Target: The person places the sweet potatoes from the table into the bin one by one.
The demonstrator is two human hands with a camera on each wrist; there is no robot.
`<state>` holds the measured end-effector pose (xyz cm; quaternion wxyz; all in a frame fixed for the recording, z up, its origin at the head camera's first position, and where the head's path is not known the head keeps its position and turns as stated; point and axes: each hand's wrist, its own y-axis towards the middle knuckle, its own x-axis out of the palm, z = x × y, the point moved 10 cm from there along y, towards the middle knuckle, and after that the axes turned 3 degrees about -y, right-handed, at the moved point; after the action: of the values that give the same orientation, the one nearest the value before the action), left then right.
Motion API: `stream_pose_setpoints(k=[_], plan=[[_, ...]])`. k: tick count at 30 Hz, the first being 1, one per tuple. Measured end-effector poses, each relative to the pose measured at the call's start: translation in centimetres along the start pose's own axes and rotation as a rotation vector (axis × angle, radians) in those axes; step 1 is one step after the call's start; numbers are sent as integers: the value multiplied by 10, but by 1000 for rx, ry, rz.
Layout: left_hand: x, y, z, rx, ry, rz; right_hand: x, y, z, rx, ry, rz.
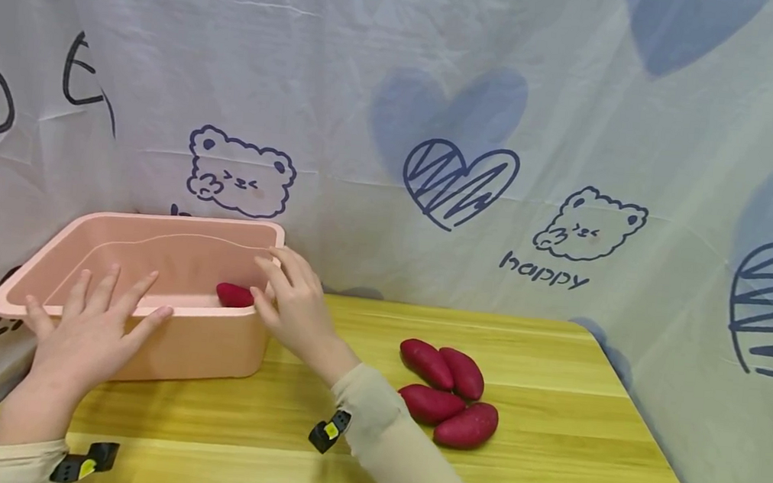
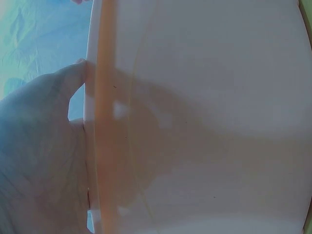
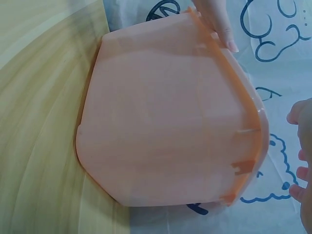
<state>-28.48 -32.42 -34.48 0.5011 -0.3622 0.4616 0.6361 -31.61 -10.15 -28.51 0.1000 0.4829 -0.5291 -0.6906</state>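
Note:
A pink plastic bin (image 1: 198, 344) stands at the left of the table, and part of one purple-red sweet potato (image 1: 234, 296) shows inside it. My left hand (image 1: 90, 331) rests on the bin's near rim with its fingers spread over the inside; the left wrist view has its thumb touching the rim. Over the bin's right end hovers my right hand (image 1: 298, 307), fingers loosely bent. In the right wrist view, that hand's fingertips (image 3: 298, 191) are apart from the rim and hold nothing. Several more sweet potatoes (image 1: 429, 405) lie in a cluster right of the bin.
The wood-grain table (image 1: 570, 426) has its right edge sloping away in the head view. A printed cloth (image 1: 354, 216) hangs behind the table and down both sides. The bin's back wall stands close to the cloth.

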Motion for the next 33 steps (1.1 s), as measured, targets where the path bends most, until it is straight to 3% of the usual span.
stream_pose_setpoints(k=[14,33], plan=[[0,0,1,-4,-7,-1,-28,-21,-1,-70,-18,-24],[-1,0,1,-1,-7,6,-35,-62,12,-141,-162,-295]])
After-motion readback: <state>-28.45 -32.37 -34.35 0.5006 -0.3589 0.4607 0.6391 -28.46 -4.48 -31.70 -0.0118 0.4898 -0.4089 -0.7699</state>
